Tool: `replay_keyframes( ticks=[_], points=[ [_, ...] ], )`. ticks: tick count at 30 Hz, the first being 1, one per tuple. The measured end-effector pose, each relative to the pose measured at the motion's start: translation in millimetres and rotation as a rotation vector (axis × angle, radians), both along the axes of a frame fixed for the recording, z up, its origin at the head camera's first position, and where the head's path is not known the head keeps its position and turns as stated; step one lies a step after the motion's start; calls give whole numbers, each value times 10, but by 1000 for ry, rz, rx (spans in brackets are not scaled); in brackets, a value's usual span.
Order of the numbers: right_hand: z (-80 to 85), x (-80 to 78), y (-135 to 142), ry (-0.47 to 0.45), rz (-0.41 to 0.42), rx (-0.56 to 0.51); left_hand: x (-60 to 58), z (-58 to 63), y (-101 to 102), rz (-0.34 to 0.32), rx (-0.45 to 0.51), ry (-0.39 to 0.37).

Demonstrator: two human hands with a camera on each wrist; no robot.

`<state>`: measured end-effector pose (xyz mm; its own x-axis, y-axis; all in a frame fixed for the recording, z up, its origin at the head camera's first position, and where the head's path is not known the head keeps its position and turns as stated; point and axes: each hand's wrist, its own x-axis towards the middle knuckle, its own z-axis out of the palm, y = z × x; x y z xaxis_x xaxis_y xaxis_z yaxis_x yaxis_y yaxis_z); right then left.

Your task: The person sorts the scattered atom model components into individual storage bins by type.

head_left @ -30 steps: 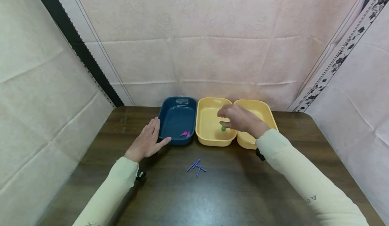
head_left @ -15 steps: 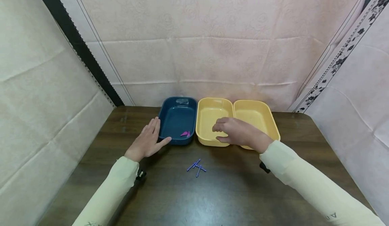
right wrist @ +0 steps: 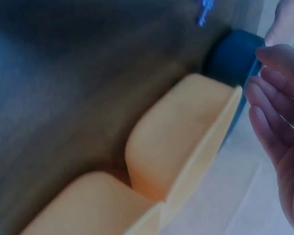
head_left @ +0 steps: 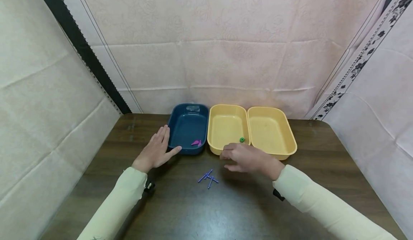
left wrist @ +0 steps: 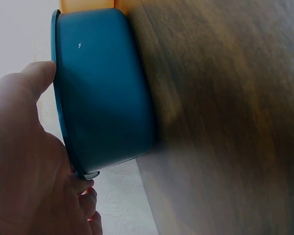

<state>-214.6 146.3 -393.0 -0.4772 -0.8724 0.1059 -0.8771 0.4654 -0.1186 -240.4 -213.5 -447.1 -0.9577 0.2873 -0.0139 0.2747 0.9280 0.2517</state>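
My left hand [head_left: 154, 149] rests with straight fingers along the left rim of a blue tray [head_left: 188, 125], its thumb at the near corner. In the left wrist view that thumb touches the rim of the blue tray [left wrist: 103, 93]. Two magenta pieces [head_left: 195, 142] lie in the tray's near end. My right hand [head_left: 246, 158] hovers at the near edge of the middle yellow tray [head_left: 227, 120], fingers loosely bent around nothing. Inside that tray sits a small green piece [head_left: 242, 140]. Several thin purple sticks [head_left: 208, 177] lie in a small pile on the table, left of the right hand.
Another yellow tray [head_left: 271, 128] stands against the middle one on the right. All the trays line the far edge of the dark wooden table [head_left: 180, 211]. A pale cloth [head_left: 206, 67] hangs behind them, and more cloth hangs on both sides.
My right hand has come back toward me from over the middle yellow tray, and the green piece is now left in the tray. The left hand has stayed put.
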Motion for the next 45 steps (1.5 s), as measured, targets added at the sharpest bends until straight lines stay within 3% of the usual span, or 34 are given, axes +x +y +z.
replay_keyframes(
  ticks=[8,24,34,45],
  points=[
    [-230,106,-79,-92,-12,19,-5,-28,-5,6,-2,-1],
    [-674,136,-250,-163,-4,-69,8,-11,18,6,4,-4],
    [-768,114,-320,-142,3,-61,-1,-23,8,10,2,-3],
    [-761,106,-328,-139,18,-70,2,-11,12,10,9,-15]
  ],
)
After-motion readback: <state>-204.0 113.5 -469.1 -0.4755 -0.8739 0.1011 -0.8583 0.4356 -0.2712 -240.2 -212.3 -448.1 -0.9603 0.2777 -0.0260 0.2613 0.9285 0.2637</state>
